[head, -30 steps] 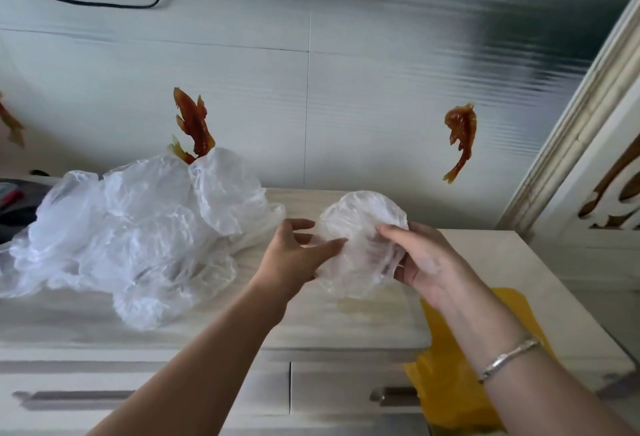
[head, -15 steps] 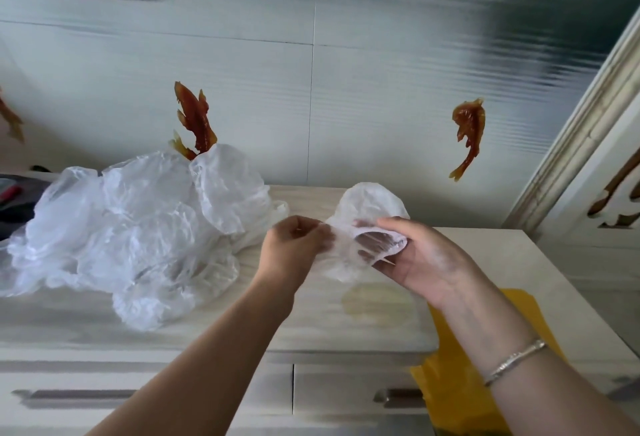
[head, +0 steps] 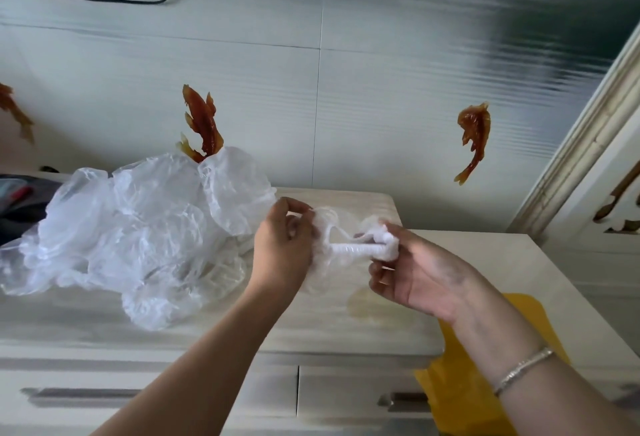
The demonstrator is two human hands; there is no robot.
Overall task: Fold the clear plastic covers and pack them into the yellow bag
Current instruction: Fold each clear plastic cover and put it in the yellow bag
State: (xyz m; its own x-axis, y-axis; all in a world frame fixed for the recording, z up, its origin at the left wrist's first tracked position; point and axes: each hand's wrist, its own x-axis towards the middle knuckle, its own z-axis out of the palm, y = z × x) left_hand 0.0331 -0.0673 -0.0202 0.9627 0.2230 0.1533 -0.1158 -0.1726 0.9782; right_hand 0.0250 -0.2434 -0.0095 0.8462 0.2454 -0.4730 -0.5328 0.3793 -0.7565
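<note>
A clear plastic cover (head: 349, 245) is stretched between both hands above the cabinet top, its gathered edge pulled into a white band. My left hand (head: 284, 248) pinches its left end with curled fingers. My right hand (head: 419, 273) grips the bunched right end between thumb and fingers. A big heap of loose clear plastic covers (head: 138, 227) lies on the left of the top. The yellow bag (head: 464, 376) hangs over the cabinet's front edge at the lower right, partly hidden by my right forearm.
The pale cabinet (head: 311, 338) has drawers with metal handles (head: 79, 395) below. Orange fish decorations (head: 202, 124) are stuck on the tiled wall behind. A dark object (head: 17, 200) lies at the far left. A white door frame (head: 588, 144) rises on the right.
The cover was held up as a round, spread shape; it is now squeezed and pulled sideways into a narrow bunch between the two hands, lower over the cabinet top.
</note>
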